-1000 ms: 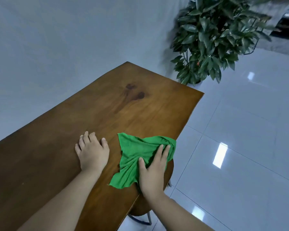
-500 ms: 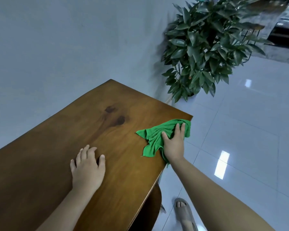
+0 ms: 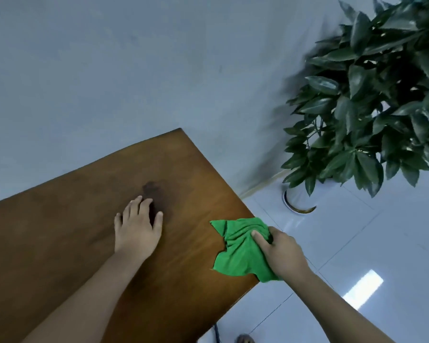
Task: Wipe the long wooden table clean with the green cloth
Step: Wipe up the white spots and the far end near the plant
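Long brown wooden counter (image 3: pixel 84 243): your left hand (image 3: pixel 136 229) flat, fingers (image 3: pixel 144 206) spread; your right hand (image 3: pixel 280 251), fingers (image 3: pixel 260 240) pinching crumpled green cloth (image 3: pixel 238 253) at its edge.

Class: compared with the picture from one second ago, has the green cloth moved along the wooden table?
Yes. The green cloth has slid toward the table's end nearest the potted plant, and now sits at that corner under the right hand.
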